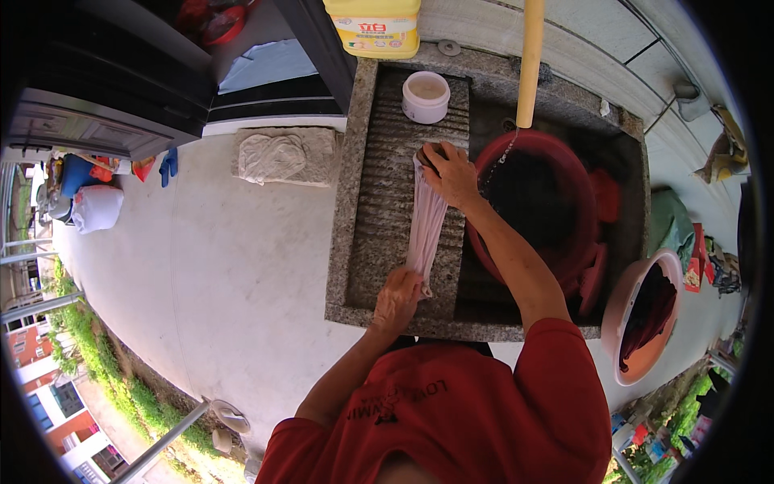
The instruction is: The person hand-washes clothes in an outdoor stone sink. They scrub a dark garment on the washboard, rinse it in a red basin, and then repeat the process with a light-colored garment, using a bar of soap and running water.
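A pale pink cloth (428, 227) lies stretched lengthwise along the ribbed stone washboard (381, 206) of a granite sink. My left hand (397, 297) grips its near end, close to the sink's front edge. At the far end, my right hand (452, 176) is closed over a small brown object (429, 156) pressed on the cloth; the fingers hide most of it, so its kind is unclear. Beyond that hand stands a round white tub (426, 97). Right of the washboard, a red basin (568, 157) with dark contents sits in the sink bowl.
Water runs from a yellow pipe (530, 66) into the basin. A yellow detergent jug (375, 30) stands on the back rim. A pink tub (611, 327) with dark red cloth is outside the sink at right. A folded mat (314, 154) lies on the floor at left.
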### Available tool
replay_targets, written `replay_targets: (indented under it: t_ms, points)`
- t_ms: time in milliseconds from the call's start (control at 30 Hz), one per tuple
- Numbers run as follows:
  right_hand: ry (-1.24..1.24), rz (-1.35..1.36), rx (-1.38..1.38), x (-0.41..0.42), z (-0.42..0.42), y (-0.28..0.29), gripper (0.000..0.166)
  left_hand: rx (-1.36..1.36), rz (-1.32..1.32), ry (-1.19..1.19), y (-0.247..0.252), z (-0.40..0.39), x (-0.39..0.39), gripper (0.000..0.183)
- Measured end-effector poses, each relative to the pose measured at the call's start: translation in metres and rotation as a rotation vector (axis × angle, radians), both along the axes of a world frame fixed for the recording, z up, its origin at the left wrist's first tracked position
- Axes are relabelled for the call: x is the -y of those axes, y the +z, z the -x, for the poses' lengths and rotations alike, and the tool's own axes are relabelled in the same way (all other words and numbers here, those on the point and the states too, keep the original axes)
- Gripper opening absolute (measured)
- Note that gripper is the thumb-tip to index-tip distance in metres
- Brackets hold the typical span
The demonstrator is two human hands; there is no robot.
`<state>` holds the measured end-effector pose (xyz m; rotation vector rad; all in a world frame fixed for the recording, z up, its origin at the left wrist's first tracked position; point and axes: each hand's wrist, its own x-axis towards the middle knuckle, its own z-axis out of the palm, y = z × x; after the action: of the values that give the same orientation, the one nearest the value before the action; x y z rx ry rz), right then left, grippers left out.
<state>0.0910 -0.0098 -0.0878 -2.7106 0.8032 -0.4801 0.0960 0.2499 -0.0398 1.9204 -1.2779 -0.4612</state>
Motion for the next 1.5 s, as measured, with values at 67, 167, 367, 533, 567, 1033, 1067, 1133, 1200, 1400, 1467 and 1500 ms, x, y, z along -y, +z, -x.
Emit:
replay_targets:
  t_ms: [67,167,367,533,567,1033,1067,1133,1200,1400,1467,1500]
  points:
    - [0.285,0.065,-0.015,-0.052,0.019,0.027,0.047,0.007,0.003,0.015,-0.003,-0.004,-0.004,0.009]
    - [0.492,0.142,0.055,-0.084,0.043,0.024,0.052,-0.029,0.044,-0.060,-0.005,-0.004,-0.008,0.009]
    - [0.047,0.082,-0.069,0.015,-0.006,0.000,0.046,-0.008,-0.065,-0.109,0.009,-0.002,-0.012,0.007]
    - [0.371,0.056,0.042,-0.065,0.024,0.033,0.045,-0.070,-0.077,-0.001,0.001,-0.015,-0.021,0.005]
    - [0.497,0.005,0.018,-0.098,0.042,0.034,0.047,-0.063,-0.096,0.005,0.001,-0.015,-0.022,0.005]
    - [-0.322,-1.620,0.584,0.018,0.042,0.008,0.048,0.003,-0.007,0.182,0.004,-0.052,0.073,0.027]
    - [-0.304,-1.630,0.582,0.014,0.039,0.012,0.048,0.059,0.018,0.209,-0.011,-0.056,0.091,0.028]
    - [-0.296,-1.655,0.596,0.012,0.040,0.017,0.048,0.095,-0.013,0.237,-0.036,-0.058,0.116,0.028]
    - [-0.278,-1.689,0.580,0.013,0.042,0.022,0.055,0.050,-0.119,0.260,-0.048,-0.058,0.127,0.029]
    - [-0.099,-1.507,0.368,0.022,0.035,0.007,0.056,-0.954,0.155,0.372,-0.026,-0.072,0.114,0.015]
    - [-0.038,-1.333,0.233,0.018,0.027,0.008,0.056,-1.279,0.254,0.408,-0.019,-0.078,0.099,0.009]
    - [-0.008,-1.298,0.237,0.015,0.024,0.014,0.056,-1.401,0.328,0.447,-0.019,-0.078,0.093,0.007]
